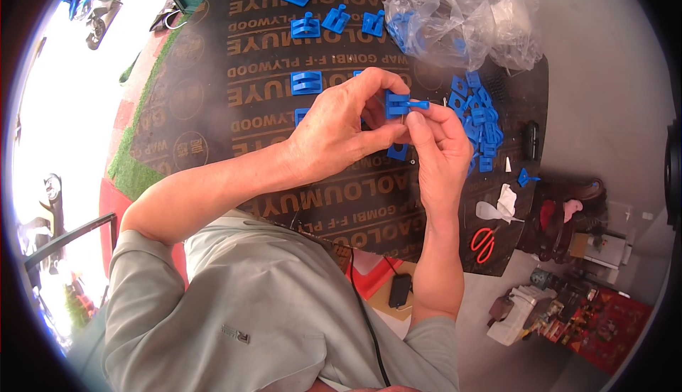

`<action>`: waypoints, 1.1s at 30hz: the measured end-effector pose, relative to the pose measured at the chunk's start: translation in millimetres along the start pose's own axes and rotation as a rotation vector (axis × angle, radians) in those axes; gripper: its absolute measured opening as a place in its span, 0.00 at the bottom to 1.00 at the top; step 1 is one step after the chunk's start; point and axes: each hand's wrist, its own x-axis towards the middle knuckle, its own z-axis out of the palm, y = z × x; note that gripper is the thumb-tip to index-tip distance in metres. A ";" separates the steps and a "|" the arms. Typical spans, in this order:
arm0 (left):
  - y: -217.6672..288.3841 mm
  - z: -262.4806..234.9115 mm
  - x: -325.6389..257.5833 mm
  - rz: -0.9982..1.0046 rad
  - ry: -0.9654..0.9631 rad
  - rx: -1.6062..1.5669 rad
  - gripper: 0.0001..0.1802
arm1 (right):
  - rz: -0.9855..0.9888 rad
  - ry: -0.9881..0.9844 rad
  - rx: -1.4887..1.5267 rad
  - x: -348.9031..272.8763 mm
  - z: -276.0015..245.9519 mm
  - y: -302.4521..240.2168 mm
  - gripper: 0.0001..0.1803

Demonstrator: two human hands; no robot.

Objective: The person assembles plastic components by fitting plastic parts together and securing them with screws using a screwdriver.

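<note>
Between my two hands, above the dark board, is a blue plastic bracket (395, 106) with a small blue lever (420, 104) sticking out to its right. My left hand (334, 123) grips the bracket from the left, thumb below and fingers above. The fingers of my right hand (442, 147) are closed at its lower right side, by the lever. A thin metallic pin seems to show at the thumb tip, too small to be sure. Beneath the hands lies another blue piece (398, 152). Left of them rests a blue bracket (306, 83), with others partly covered by my left hand.
Several blue assembled pieces (305, 26) stand at the board's far side. Clear plastic bags (455, 26) lie far right. On the right are a heap of loose blue parts (484, 126), a black tool (531, 140), white scraps (506, 202) and orange-handled scissors (482, 245).
</note>
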 end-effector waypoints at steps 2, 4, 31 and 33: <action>2.5 -0.7 -0.2 -0.034 -0.033 0.067 0.24 | 0.002 0.017 -0.063 -0.4 -0.2 -3.1 0.11; 1.3 0.1 -1.6 0.003 -0.043 0.076 0.24 | -0.094 0.064 -0.257 -0.5 -0.9 -5.7 0.09; 3.4 -7.6 0.0 0.050 -0.170 0.169 0.26 | -0.348 0.109 -0.353 4.6 -5.5 2.8 0.08; 4.5 -9.0 1.0 0.054 -0.176 0.174 0.25 | -0.348 0.109 -0.358 4.0 -5.4 2.2 0.08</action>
